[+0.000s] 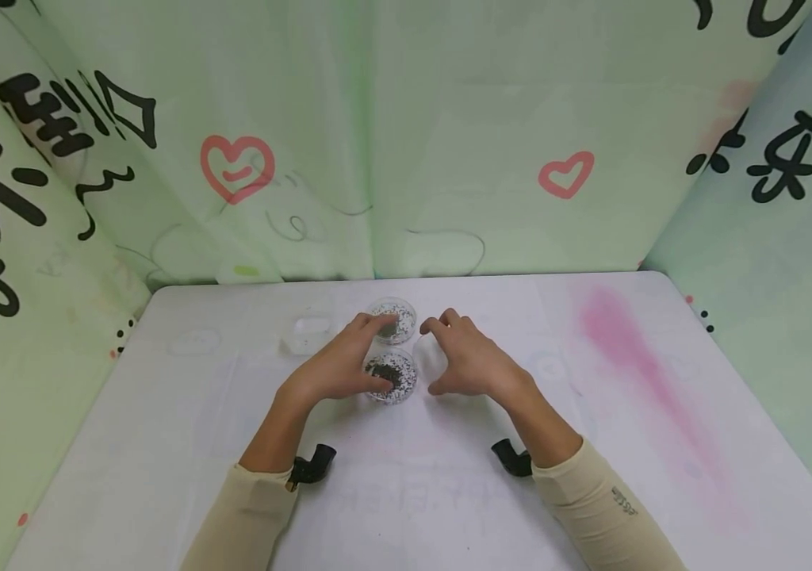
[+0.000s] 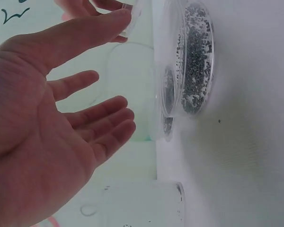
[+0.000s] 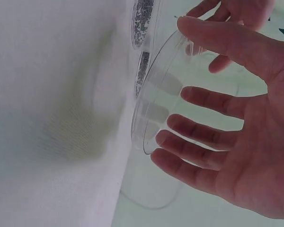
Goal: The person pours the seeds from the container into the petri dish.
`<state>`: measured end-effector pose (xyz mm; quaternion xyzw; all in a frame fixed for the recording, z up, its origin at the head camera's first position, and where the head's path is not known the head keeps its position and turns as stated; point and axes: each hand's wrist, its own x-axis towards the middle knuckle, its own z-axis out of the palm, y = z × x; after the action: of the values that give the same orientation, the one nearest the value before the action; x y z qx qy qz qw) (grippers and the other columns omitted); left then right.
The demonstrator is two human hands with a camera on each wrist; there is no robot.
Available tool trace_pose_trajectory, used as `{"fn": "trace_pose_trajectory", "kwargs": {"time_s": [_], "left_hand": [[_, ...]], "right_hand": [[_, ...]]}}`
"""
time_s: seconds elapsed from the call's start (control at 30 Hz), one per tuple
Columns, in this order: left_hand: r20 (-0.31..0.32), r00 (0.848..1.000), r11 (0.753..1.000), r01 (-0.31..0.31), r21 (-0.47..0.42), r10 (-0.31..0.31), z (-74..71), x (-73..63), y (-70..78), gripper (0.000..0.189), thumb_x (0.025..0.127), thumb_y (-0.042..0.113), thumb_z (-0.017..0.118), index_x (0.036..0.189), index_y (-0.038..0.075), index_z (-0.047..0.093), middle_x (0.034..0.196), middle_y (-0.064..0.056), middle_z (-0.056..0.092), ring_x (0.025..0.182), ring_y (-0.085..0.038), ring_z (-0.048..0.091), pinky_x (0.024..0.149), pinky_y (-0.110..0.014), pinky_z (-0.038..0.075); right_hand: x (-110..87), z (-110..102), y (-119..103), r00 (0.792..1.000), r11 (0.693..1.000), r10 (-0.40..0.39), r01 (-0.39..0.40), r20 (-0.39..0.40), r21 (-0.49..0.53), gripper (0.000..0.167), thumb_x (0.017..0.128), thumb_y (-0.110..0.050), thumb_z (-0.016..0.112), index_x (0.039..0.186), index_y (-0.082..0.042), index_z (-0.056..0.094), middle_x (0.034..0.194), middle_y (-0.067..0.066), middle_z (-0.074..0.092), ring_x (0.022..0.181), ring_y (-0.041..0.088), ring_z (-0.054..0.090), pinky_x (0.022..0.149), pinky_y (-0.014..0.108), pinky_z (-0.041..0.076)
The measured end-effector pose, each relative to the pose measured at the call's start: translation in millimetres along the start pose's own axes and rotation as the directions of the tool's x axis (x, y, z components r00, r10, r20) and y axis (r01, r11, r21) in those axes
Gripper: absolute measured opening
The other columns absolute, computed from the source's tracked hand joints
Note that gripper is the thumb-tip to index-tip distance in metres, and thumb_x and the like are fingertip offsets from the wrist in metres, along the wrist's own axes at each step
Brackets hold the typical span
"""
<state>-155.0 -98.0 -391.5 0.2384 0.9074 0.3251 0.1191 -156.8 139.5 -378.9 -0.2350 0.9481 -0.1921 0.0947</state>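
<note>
My right hand holds a clear round petri dish lid by its rim, thumb on one side and fingertips along the other, tilted over the table. Two clear petri dishes with black and white grains stand one behind the other: the near dish and the far dish. My left hand is spread beside them, overlapping both in the head view. Its thumb and fingers are extended and grip nothing; the thumb tip overlaps the lid's edge in the left wrist view.
A clear container stands on the white table left of the dishes. Green curtains with black writing and red hearts close off the back and both sides. A pink stain marks the table's right part.
</note>
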Motion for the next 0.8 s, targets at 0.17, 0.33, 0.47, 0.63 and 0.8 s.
{"fn": "trace_pose_trajectory", "kwargs": {"time_s": [0.17,0.33,0.47,0.63,0.8], "left_hand": [[0.014,1.0,1.0,0.021,0.009,-0.021,1.4,1.1,-2.8,0.097,0.082,0.019,0.09,0.161,0.014,0.035,0.155,-0.02,0.042,0.142,-0.033,0.046,0.116,-0.052,0.044],[0.019,1.0,1.0,0.006,0.012,-0.006,-0.9,0.4,-3.0,0.097,0.082,0.019,0.091,0.161,0.014,0.035,0.153,-0.02,0.042,0.142,-0.034,0.046,0.116,-0.052,0.044],[0.027,1.0,1.0,-0.009,0.005,0.009,-2.1,-0.5,-3.4,0.097,0.082,0.019,0.09,0.161,0.015,0.035,0.153,-0.02,0.042,0.143,-0.035,0.046,0.116,-0.052,0.044],[0.033,0.999,1.0,-0.012,-0.008,0.012,-2.2,-1.2,-3.9,0.099,0.082,0.019,0.091,0.162,0.015,0.033,0.154,-0.019,0.042,0.144,-0.035,0.046,0.117,-0.052,0.043],[0.042,0.999,1.0,-0.012,-0.026,0.013,-2.1,-2.3,-3.7,0.103,0.08,0.022,0.092,0.164,0.015,0.031,0.156,-0.018,0.041,0.146,-0.034,0.044,0.119,-0.052,0.041]], "right_hand": [[1.5,1.7,-0.5,0.999,0.998,-0.041,0.042,-0.014,0.036,0.079,0.073,-0.018,0.093,0.141,-0.008,0.055,0.133,0.017,0.053,0.119,0.035,0.054,0.096,0.048,0.054],[3.5,1.9,-3.0,0.996,0.99,-0.082,0.085,-0.034,0.113,0.083,0.075,-0.021,0.093,0.146,-0.012,0.052,0.139,0.017,0.051,0.124,0.034,0.054,0.101,0.049,0.052],[4.7,2.2,-4.3,0.989,0.972,-0.13,0.141,-0.069,0.187,0.084,0.075,-0.022,0.093,0.148,-0.012,0.052,0.139,0.013,0.051,0.128,0.036,0.056,0.105,0.051,0.051],[6.8,3.6,-4.5,0.978,0.942,-0.177,0.201,-0.111,0.269,0.082,0.075,-0.021,0.093,0.145,-0.012,0.052,0.141,0.01,0.052,0.132,0.038,0.056,0.107,0.05,0.051],[9.5,6.1,-4.6,0.969,0.893,-0.208,0.245,-0.137,0.378,0.079,0.076,-0.015,0.092,0.142,-0.009,0.049,0.143,0.015,0.052,0.134,0.039,0.057,0.11,0.052,0.051]]}}
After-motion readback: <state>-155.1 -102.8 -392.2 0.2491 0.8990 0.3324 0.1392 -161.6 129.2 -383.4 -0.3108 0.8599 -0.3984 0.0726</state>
